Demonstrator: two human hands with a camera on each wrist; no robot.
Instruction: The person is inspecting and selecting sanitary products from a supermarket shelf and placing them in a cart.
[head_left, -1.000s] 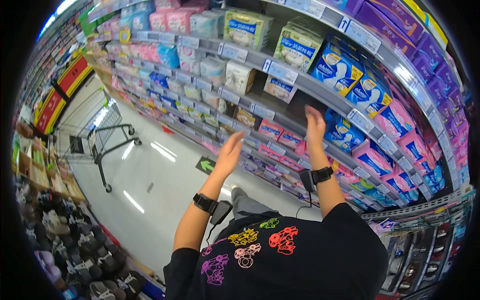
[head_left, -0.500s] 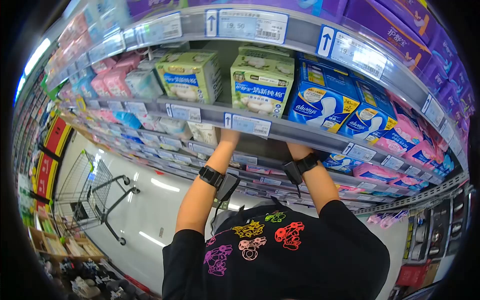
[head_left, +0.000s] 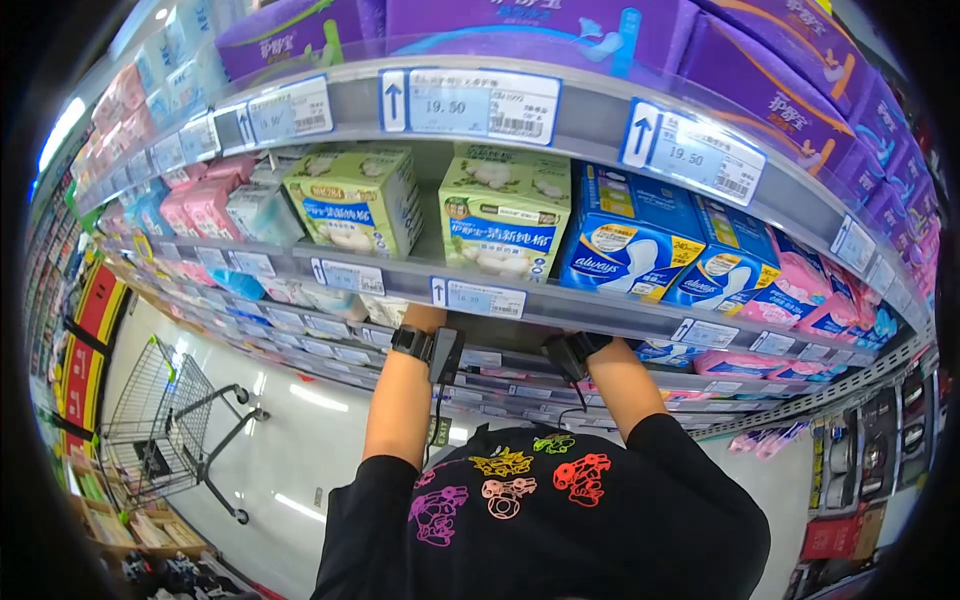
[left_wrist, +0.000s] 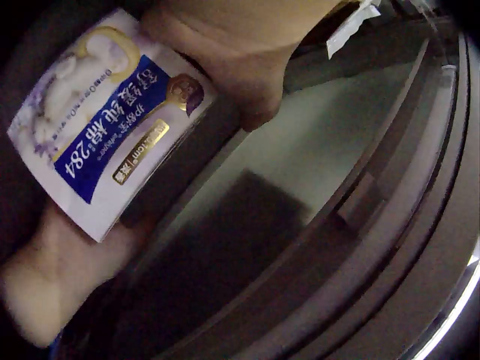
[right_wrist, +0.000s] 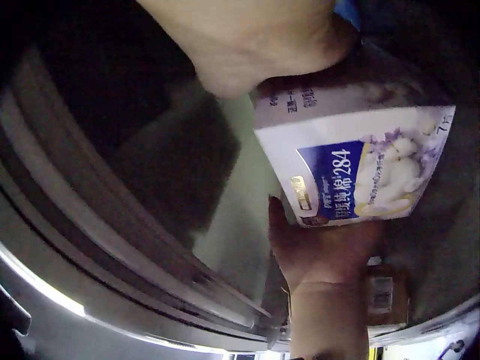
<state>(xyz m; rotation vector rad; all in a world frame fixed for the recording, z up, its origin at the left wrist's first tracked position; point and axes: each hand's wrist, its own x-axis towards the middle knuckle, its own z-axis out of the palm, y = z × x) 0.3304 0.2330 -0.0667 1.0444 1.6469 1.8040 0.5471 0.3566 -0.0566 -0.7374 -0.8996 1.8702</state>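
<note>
A white and purple box of sanitary pads [right_wrist: 337, 165] with a blue label and cotton pictures stands between both hands, deep in a shelf bay. My left hand [left_wrist: 225, 56] grips one side of it, with its thumb near the front edge. On the opposite side my right hand [right_wrist: 262, 49] holds the box, its fingers partly hidden. The head view shows only the forearms and the black wrist cameras reaching in; the shelf above covers both hands and the box.
Just above the hands, a shelf edge [head_left: 590, 305] carries green cotton-pad boxes [head_left: 505, 215] and blue Always packs [head_left: 630, 235]. Purple packs [head_left: 540, 30] fill the shelf above that. A small brown box [right_wrist: 386, 296] sits near my left wrist. To the left stands a shopping cart [head_left: 165, 410].
Both hands have moved from in front of the shelves into the bay under the green boxes, around the box of sanitary pads. The head view has come closer to the shelves.
</note>
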